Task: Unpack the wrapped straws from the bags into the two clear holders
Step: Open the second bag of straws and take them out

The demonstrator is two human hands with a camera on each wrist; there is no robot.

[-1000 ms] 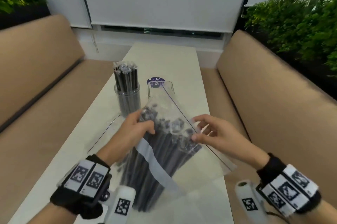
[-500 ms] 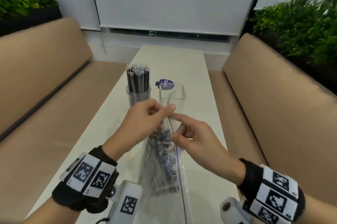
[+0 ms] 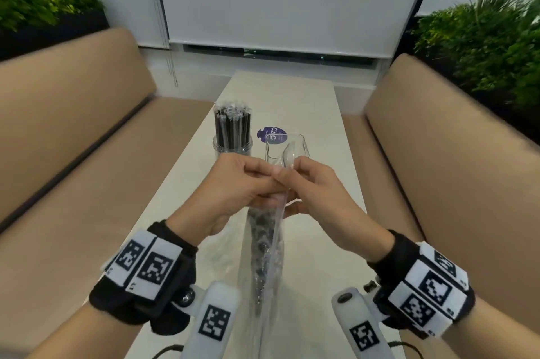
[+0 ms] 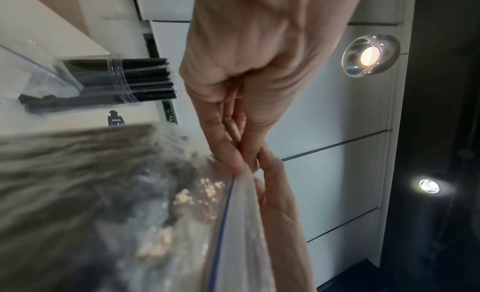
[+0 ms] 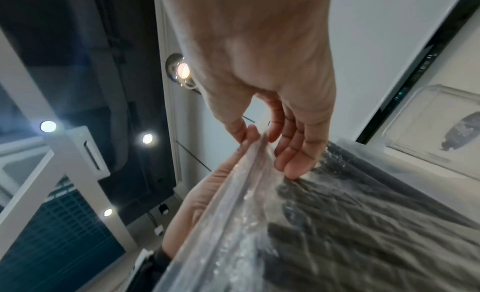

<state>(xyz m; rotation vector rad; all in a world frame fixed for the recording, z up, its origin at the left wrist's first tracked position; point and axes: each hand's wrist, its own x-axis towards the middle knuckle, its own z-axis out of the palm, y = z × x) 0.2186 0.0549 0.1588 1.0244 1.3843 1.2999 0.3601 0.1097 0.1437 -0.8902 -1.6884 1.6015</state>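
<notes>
- Head view: left hand (image 3: 230,192) and right hand (image 3: 318,195) meet fingertip to fingertip, each pinching the top edge of the clear bag (image 3: 267,256); thumb and fingers pressed together on the plastic
- Right wrist view: right fingers (image 5: 293,152) curl over the bag's sealed strip
- Below the fingers, the wrapped straws (image 3: 260,247) hang inside the bag
- Just beyond the fingers: an empty clear holder (image 3: 287,148); left of it, a holder filled with straws (image 3: 233,132), both on the table (image 3: 321,113)
</notes>
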